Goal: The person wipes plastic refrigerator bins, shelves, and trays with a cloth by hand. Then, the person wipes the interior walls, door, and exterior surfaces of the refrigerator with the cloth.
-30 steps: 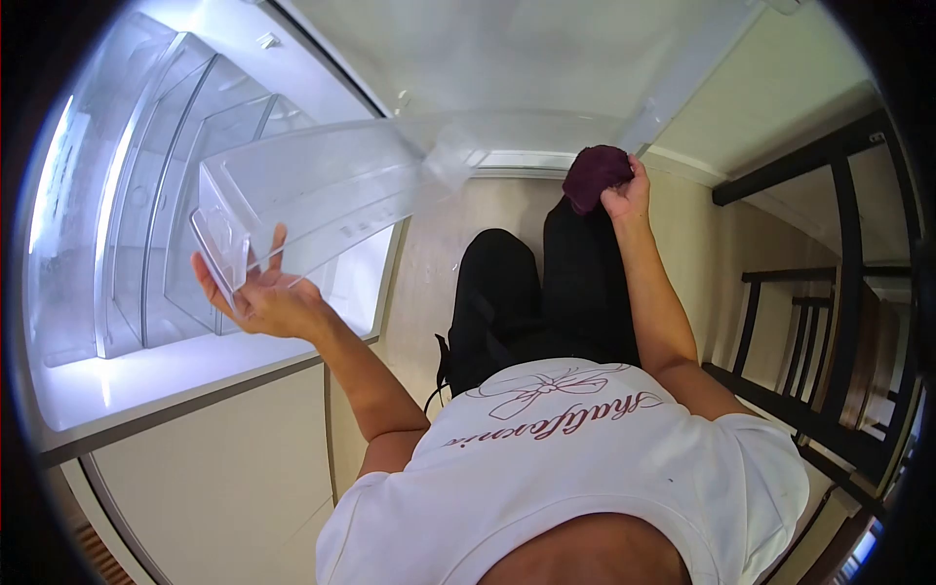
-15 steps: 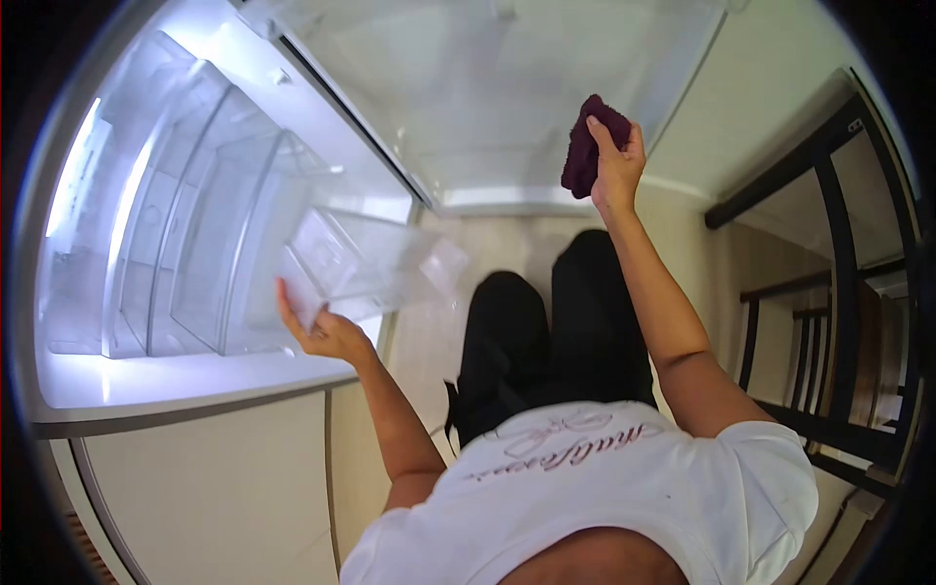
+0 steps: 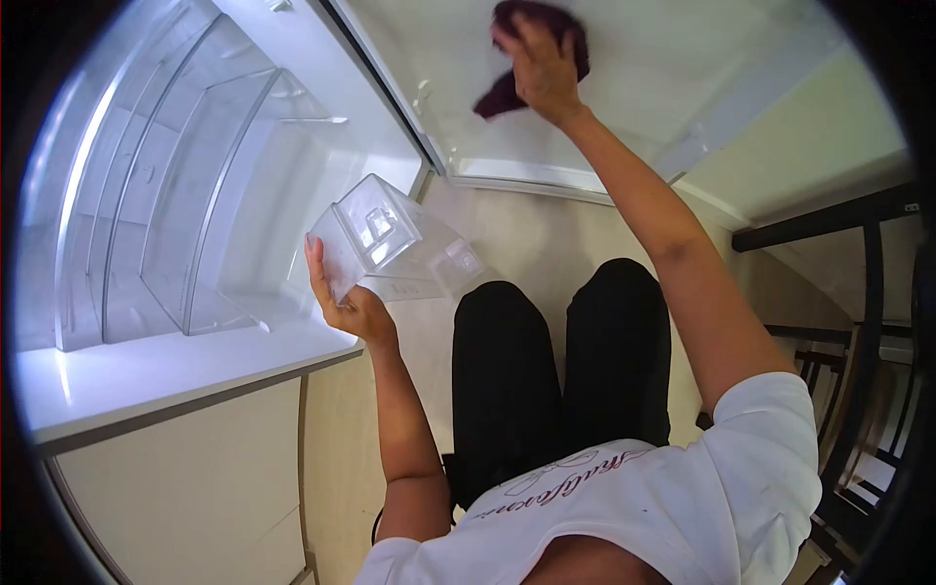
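My left hand [image 3: 353, 304] grips the end of a clear plastic fridge bin [image 3: 395, 239], holding it tilted above the floor at the fridge opening. Its thumb and fingers are on opposite sides of the bin's end. Up at the top, my right hand [image 3: 546, 73] presses a dark maroon cloth [image 3: 505, 96] against the white inner face of the open fridge door [image 3: 624, 107]. Part of the cloth hangs out below the fingers. To the left of the bin is the lit fridge interior [image 3: 263, 205] with clear glass shelves [image 3: 171, 205].
A white ledge [image 3: 185, 375] runs along the fridge's near edge, above a pale lower panel [image 3: 195, 478]. Dark chair frames [image 3: 868, 292] stand close on the right. My black-trousered knees [image 3: 507, 341] are over the pale floor [image 3: 419, 390].
My right hand has moved up and left with the cloth, from above the floor side onto the door face. The bin in my left hand has turned and shifted slightly right.
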Action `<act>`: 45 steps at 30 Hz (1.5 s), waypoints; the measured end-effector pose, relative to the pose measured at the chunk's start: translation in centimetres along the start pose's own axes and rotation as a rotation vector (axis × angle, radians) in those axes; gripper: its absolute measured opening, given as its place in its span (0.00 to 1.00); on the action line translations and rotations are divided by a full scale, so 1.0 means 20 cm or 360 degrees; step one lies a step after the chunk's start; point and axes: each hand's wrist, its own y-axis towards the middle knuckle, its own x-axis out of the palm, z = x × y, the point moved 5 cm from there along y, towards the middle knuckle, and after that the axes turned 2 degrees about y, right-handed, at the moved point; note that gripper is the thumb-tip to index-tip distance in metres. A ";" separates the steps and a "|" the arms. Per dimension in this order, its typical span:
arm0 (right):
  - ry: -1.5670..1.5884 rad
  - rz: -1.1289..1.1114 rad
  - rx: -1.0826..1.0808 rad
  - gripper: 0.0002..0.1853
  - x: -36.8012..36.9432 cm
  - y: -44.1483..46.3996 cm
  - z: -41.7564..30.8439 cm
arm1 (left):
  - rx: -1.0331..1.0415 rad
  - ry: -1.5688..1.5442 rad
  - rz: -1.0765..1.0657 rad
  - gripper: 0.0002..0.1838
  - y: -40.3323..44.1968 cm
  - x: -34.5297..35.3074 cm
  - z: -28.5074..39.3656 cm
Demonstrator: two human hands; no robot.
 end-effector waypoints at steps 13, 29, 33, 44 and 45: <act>0.1537 -0.1851 0.0582 0.21 0.77 -1.11 -0.38 | -0.0005 0.0085 -0.0142 0.35 -0.09 0.10 -0.07; 0.0839 -0.1985 0.1006 0.28 0.19 -1.56 0.46 | -0.1094 -0.0097 0.0322 0.28 -0.32 -0.21 -0.63; 0.0965 -0.1859 0.1104 0.28 0.19 -1.57 0.48 | -0.1412 -0.0029 0.0346 0.30 -0.53 -0.22 -0.79; 0.1107 -0.1326 0.0847 0.18 0.18 -1.56 0.48 | -0.2253 -0.0136 0.0266 0.28 -1.29 -0.35 -1.42; 0.0971 -0.1417 0.0828 0.17 0.16 -1.50 0.46 | -0.2361 -0.0092 0.0271 0.33 -1.30 -0.34 -1.43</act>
